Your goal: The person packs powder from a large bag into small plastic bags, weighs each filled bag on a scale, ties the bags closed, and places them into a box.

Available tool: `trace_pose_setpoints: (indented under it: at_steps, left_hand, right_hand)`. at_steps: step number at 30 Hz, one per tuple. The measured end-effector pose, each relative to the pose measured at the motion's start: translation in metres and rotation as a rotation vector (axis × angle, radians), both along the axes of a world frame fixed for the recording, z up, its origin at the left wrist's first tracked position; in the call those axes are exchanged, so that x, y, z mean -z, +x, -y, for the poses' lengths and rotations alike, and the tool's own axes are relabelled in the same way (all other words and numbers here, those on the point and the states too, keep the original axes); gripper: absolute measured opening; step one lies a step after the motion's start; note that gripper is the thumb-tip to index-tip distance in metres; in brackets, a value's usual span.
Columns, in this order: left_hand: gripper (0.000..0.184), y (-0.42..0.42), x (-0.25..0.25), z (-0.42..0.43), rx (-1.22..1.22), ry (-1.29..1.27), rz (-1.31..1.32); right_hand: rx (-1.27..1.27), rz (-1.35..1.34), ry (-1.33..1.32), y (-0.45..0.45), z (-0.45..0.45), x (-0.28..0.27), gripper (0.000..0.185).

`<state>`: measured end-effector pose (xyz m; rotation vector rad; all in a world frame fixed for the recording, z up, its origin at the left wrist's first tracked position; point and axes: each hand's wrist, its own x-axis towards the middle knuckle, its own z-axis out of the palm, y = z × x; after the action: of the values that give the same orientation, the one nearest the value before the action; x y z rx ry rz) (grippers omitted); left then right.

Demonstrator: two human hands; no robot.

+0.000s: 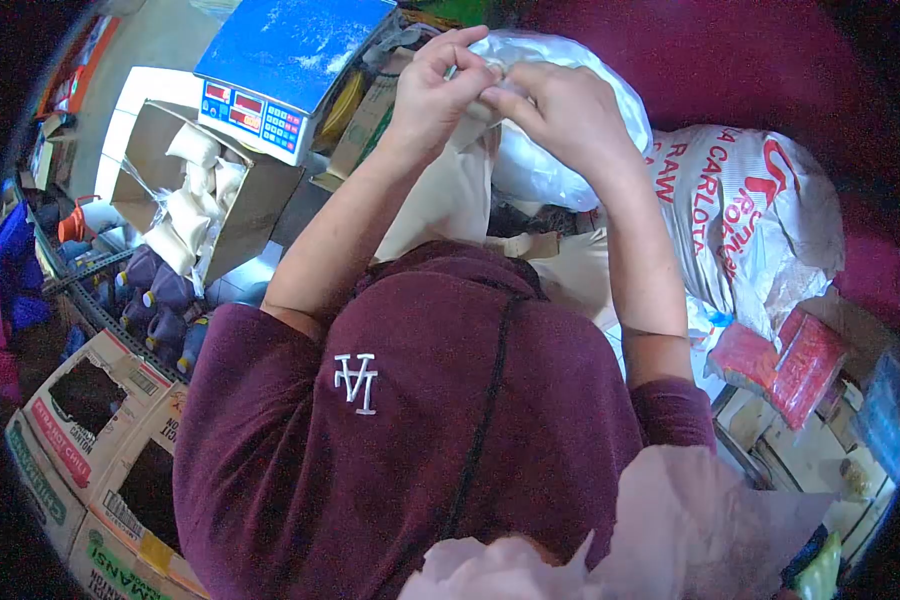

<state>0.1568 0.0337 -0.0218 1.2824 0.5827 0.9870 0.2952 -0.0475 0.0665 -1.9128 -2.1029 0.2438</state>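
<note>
My left hand (438, 88) is raised at the top centre, its fingers pinched on the gathered top of a small clear plastic bag (482, 105). From the other side, my right hand (568, 108) closes its thumb and fingertips on the same bag top, close to the left fingertips. The fingers partly hide the bag. Just behind and under the right hand lies a large white plastic sack (540, 165). A cardboard box (255, 185) at the left holds several small filled pale bags (185, 215).
A blue-topped digital scale (285, 55) stands beyond the box. A printed white sack (740, 200) and red packets (795, 368) are at the right. Dark bottles (160, 285) and opened cartons (90, 410) line the left. Pale thin plastic (690, 530) covers part of the lower foreground.
</note>
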Motion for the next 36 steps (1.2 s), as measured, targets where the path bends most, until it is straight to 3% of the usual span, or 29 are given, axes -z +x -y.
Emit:
trace_pose_setpoints:
  at_steps: [4, 6, 7, 9, 10, 12, 13, 15, 16, 18, 19, 21, 24, 31, 36]
  left_hand:
    - [0.014, 0.004, -0.002, -0.005, -0.069, 0.065, -0.03]
    - [0.015, 0.005, 0.008, -0.009, -0.19, 0.405, -0.168]
    - [0.015, 0.004, 0.011, -0.009, -0.194, 0.407, -0.168]
    - [0.009, 0.003, 0.013, -0.008, -0.064, 0.233, -0.049]
    - [0.009, 0.004, 0.013, -0.007, -0.062, 0.233, -0.049]
    - [0.025, 0.006, 0.011, -0.002, 0.133, -0.138, 0.171]
    - [0.025, 0.009, 0.008, 0.002, 0.139, -0.14, 0.171]
    - [0.018, 0.017, 0.003, 0.005, -0.149, 0.258, 0.079]
    - [0.018, 0.014, 0.004, 0.003, -0.149, 0.261, 0.082]
    - [0.02, 0.004, 0.003, 0.0, 0.042, 0.454, -0.23]
    - [0.02, 0.003, -0.001, 0.002, 0.039, 0.456, -0.23]
    - [0.017, -0.002, -0.01, 0.01, 0.018, 0.627, -0.468]
    - [0.019, -0.004, -0.004, 0.007, -0.002, 0.742, -0.46]
    - [0.021, -0.016, -0.007, 0.012, 0.018, 0.813, -0.499]
    - [0.023, -0.024, -0.005, 0.013, 0.035, 0.709, -0.415]
  right_hand:
    - [-0.073, -0.081, 0.158, -0.004, -0.001, 0.015, 0.035]
    - [-0.09, -0.216, 0.265, -0.009, 0.0, 0.024, 0.031]
    - [-0.093, -0.215, 0.267, -0.012, 0.001, 0.028, 0.031]
    - [0.085, -0.766, 0.107, -0.018, 0.006, 0.037, 0.032]
    - [0.087, -0.767, 0.108, -0.019, 0.007, 0.041, 0.032]
    - [0.249, -1.235, 0.033, -0.02, 0.008, 0.048, 0.031]
    - [0.255, -1.235, 0.036, -0.019, 0.009, 0.052, 0.031]
    - [0.27, -1.293, 0.047, -0.015, 0.009, 0.055, 0.03]
    - [0.267, -1.291, 0.05, -0.013, 0.01, 0.053, 0.03]
    - [0.358, -1.409, -0.029, -0.013, 0.013, 0.048, 0.028]
    - [0.354, -1.408, -0.029, -0.01, 0.012, 0.048, 0.028]
    - [0.323, -1.549, -0.034, -0.007, 0.011, 0.047, 0.028]
    - [0.315, -1.556, 0.022, -0.011, 0.009, 0.037, 0.029]
    - [0.24, -1.453, 0.081, -0.022, 0.009, 0.007, 0.028]
    - [0.242, -1.336, 0.062, -0.029, 0.007, -0.009, 0.025]
